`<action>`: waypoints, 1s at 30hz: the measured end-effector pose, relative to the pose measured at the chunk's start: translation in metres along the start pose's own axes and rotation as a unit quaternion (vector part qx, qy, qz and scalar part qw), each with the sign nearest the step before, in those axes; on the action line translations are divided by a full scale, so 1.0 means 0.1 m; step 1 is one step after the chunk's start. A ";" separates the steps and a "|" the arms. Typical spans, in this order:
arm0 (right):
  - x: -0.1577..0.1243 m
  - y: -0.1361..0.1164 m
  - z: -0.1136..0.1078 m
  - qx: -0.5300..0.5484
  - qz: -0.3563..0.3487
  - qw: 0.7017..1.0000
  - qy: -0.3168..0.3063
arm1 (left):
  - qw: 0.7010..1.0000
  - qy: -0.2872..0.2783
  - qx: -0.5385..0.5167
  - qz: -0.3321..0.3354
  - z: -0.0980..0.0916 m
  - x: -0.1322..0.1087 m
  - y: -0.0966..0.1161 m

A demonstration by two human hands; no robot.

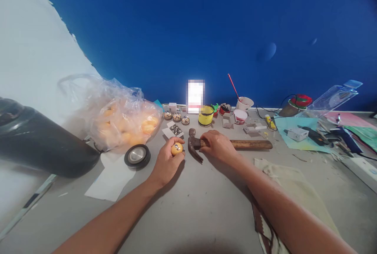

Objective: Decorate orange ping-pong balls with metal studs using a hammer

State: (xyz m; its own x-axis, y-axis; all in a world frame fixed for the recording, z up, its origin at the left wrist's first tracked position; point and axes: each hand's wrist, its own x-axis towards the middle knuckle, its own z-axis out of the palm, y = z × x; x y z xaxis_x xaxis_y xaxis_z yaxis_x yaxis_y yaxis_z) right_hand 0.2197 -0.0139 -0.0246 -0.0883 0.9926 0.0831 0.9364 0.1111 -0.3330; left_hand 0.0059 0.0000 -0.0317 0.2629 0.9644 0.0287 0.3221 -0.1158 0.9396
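Observation:
Between the fingers and thumb of my left hand (167, 163) is a small yellow-orange ball (176, 149), with a few shiny silver studs on its upper side. My right hand (218, 146) is closed around the wooden handle of a claw hammer (250, 145), close to its rusty head, and the hammer lies along the table. Just beyond my left hand sits an open white box (169, 132) filled with silver tacks (176, 130). Behind it stand three balls (176, 117) covered in shiny studs.
A clear plastic bag (118, 105) of orange balls stands at left, near a black ring-shaped object (137, 156) and white paper (110, 181). A yellow tin (205, 116) and paper cup (245, 103) stand along the blue wall. Cloth (294, 191) lies at right.

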 end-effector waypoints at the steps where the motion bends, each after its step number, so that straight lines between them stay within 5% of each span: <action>1: 0.00 0.02 -0.01 0.005 -0.018 1.000 -0.002 | 1.000 -0.006 -0.007 -0.016 0.00 0.00 0.01; 6: 0.05 0.03 -0.17 0.073 -0.050 0.995 0.038 | 0.999 -0.003 -0.019 -0.046 0.00 0.01 0.01; 11: 0.36 -0.26 -0.31 0.060 -0.080 0.995 0.010 | 0.999 -0.016 -0.015 -0.037 0.02 0.01 0.01; 18: 0.90 -0.74 -0.17 -0.072 -0.122 0.986 -0.089 | 0.999 -0.031 -0.033 -0.027 0.02 0.03 -0.01; 30: 1.02 -0.81 -0.11 -0.086 -0.116 0.981 -0.129 | 0.998 -0.030 -0.043 -0.031 0.02 0.05 -0.01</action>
State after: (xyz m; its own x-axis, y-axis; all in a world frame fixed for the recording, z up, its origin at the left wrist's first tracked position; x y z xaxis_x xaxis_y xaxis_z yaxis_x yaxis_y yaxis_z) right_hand 0.1385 0.0778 0.0215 -0.3688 0.9230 -0.1094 0.9222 0.3486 -0.1678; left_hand 0.0084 0.0043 -0.0334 0.3007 0.9525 -0.0478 0.2602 -0.0337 0.9650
